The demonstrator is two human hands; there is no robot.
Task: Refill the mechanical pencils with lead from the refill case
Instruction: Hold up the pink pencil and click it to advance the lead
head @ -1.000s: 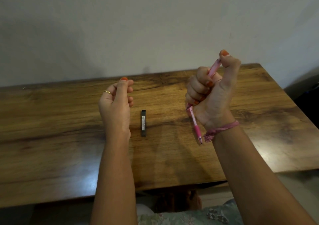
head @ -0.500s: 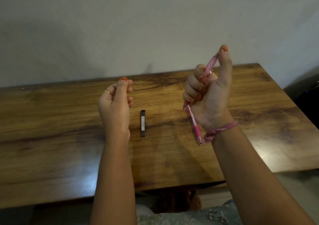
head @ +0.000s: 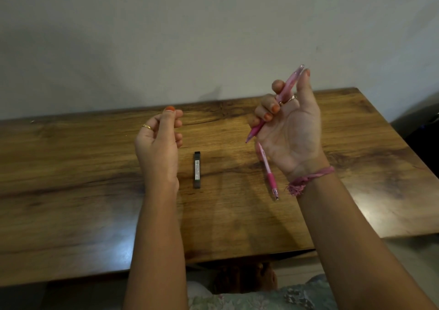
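A plain grey wall (head: 213, 36) fills the upper half of the view. Below it, a long wooden table (head: 71, 191) with dark grain runs the full width.

Two bare forearms rise from the bottom edge, both hands held up above the table. The right hand (head: 288, 129), palm towards the camera, grips a pink pencil (head: 282, 96): the fingers are curled round the barrel and the thumb lies straight along its upper end. The pencil tilts, its top up and to the right, its lower end down and to the left past the little finger. A pink thread band (head: 308, 180) is tied round that wrist, and a ring sits on one finger.

The left hand (head: 159, 141) is raised, fingers loosely curled with the thumb tip meeting the forefinger; whether anything is pinched there cannot be told. It wears a gold ring (head: 146, 127).

A second pink pencil (head: 267, 169) lies on the table just below the right hand, tip pointing towards the person. A slim black case (head: 197, 169) lies flat on the table between the two hands.
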